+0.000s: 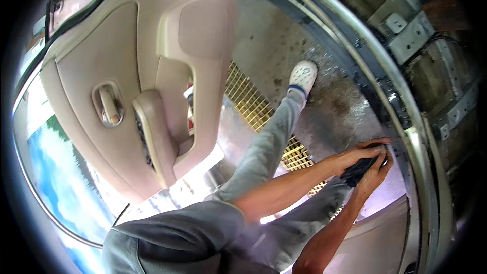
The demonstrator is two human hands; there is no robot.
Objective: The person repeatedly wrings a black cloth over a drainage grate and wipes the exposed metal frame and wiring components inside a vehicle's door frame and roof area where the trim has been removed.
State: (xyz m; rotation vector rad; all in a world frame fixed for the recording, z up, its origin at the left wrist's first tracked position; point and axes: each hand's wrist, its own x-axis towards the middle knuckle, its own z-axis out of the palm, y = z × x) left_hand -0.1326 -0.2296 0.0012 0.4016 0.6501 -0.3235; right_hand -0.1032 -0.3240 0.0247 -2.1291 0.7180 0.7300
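Note:
My left hand [352, 158] and my right hand [376, 175] meet at the right of the view, close to the metal sill of a car's door opening [384, 95]. Between them is a small black object [359, 170], gripped by both. Fingers cover much of it, so its exact kind cannot be told. Below the hands is a grey trouser leg [315, 207]. My other leg reaches out over the floor and ends in a white clog [303, 75] with a blue strap.
An open car door with a beige trim panel [102, 49] fills the left side. A second beige door panel [376, 239] stands at lower right. Yellowish floor grating [249, 101] crosses the stained concrete floor [266, 26]. Inside the car, bare floor metal and brackets [409, 38] show.

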